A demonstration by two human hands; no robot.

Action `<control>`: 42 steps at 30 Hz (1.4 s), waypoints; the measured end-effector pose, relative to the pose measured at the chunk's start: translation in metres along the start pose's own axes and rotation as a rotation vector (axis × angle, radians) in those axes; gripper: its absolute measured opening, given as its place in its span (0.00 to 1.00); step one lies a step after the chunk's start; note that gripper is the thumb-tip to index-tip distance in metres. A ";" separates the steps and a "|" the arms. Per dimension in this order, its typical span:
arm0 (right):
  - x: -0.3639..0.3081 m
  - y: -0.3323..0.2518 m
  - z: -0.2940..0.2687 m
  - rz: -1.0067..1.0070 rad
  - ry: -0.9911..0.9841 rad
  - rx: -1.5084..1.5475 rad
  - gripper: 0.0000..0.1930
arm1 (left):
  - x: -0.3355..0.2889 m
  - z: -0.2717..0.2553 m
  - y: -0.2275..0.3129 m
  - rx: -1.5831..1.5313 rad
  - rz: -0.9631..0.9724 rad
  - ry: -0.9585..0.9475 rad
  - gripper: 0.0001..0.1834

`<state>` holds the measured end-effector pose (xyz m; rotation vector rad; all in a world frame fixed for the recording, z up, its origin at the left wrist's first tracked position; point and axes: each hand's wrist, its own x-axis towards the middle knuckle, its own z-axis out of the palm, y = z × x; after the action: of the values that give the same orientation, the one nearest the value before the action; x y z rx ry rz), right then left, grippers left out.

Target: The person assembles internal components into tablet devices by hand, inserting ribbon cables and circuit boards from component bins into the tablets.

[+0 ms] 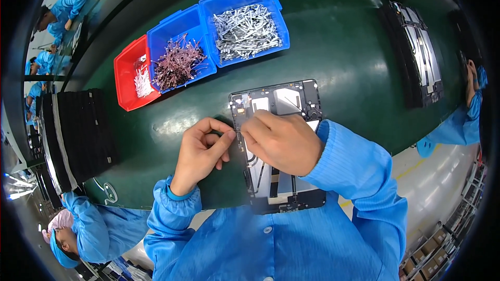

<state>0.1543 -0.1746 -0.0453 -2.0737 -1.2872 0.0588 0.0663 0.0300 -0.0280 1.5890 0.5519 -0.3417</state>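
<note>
In front of me on the green table lies an opened tablet body [307,198], a dark frame with silvery panels, black strips and small parts inside. My left hand [200,151] is at its left edge, thumb and forefinger pinched together. Above the tablet, my right hand [284,143] has its fingers closed, with the tips close to those of my left hand. A thin, small thing seems to lie between the fingertips, too fine to name. My right hand and sleeve hide the middle of the tablet.
Beyond the tablet stand a red bin [125,78] of small white pieces, a blue bin [179,21] of thin reddish-brown wires and a second blue bin [224,2] of silvery strips. Black stacked trays [80,135] stand left; more tablet bodies [424,54] lie right. Co-workers in blue sit nearby.
</note>
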 end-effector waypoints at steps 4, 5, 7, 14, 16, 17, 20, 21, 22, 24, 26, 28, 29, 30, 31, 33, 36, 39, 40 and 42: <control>-0.002 0.002 0.001 -0.001 -0.009 -0.004 0.06 | 0.001 0.001 0.002 0.012 0.005 -0.005 0.06; -0.002 0.003 0.001 0.000 -0.008 -0.004 0.06 | 0.002 0.000 0.003 0.014 -0.009 -0.014 0.06; -0.002 0.003 0.001 -0.011 -0.025 -0.021 0.06 | 0.004 -0.002 0.004 0.016 -0.023 -0.023 0.06; -0.002 0.004 0.002 -0.019 -0.060 -0.051 0.07 | 0.006 -0.003 0.008 0.013 -0.011 -0.052 0.04; -0.001 0.002 -0.001 -0.028 -0.054 -0.067 0.07 | 0.006 -0.002 0.009 0.017 -0.022 -0.055 0.04; -0.002 0.002 0.000 -0.027 -0.054 -0.069 0.07 | 0.006 -0.002 0.009 0.015 -0.018 -0.058 0.04; -0.003 0.003 0.002 -0.020 -0.054 -0.053 0.06 | 0.006 -0.001 0.009 0.009 -0.015 -0.054 0.04; -0.003 0.003 0.002 -0.011 -0.051 -0.043 0.06 | 0.005 0.000 0.008 0.002 -0.017 -0.045 0.04; -0.003 0.002 0.002 -0.003 -0.047 -0.034 0.06 | 0.005 0.000 0.009 0.003 -0.016 -0.046 0.04; -0.003 0.002 0.002 0.000 -0.033 -0.023 0.06 | 0.005 -0.001 0.009 0.009 -0.025 -0.044 0.04; -0.002 0.002 0.004 0.003 -0.019 -0.015 0.06 | 0.005 -0.001 0.011 -0.004 -0.035 -0.043 0.04; -0.005 0.002 0.003 0.038 -0.010 0.002 0.06 | 0.006 0.001 0.011 -0.021 -0.041 -0.057 0.04; -0.005 0.002 0.002 0.049 -0.012 -0.015 0.06 | 0.008 0.003 0.011 -0.028 -0.031 -0.047 0.03; -0.004 0.000 0.001 0.052 0.003 -0.004 0.06 | 0.009 0.005 0.011 -0.038 -0.020 -0.045 0.03; -0.007 0.001 -0.002 0.074 0.014 -0.015 0.06 | 0.013 0.006 0.008 -0.031 0.004 -0.065 0.03; -0.009 0.002 0.004 0.037 0.063 -0.003 0.09 | 0.014 0.006 0.004 -0.005 0.059 -0.078 0.03; -0.001 -0.002 -0.001 0.077 -0.037 0.152 0.14 | 0.008 0.003 0.000 0.066 0.101 -0.012 0.05; 0.004 -0.004 0.010 0.079 0.033 0.176 0.16 | 0.004 -0.009 -0.013 0.055 0.145 0.014 0.05; 0.006 -0.008 0.012 0.148 0.025 0.170 0.14 | 0.002 -0.010 -0.013 0.069 0.115 0.032 0.04; -0.005 -0.001 0.008 0.213 0.039 0.106 0.14 | 0.021 0.001 -0.021 0.088 0.121 -0.008 0.06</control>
<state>0.1478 -0.1740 -0.0519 -2.1022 -1.0141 0.1775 0.0727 0.0330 -0.0567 1.6967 0.4376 -0.2844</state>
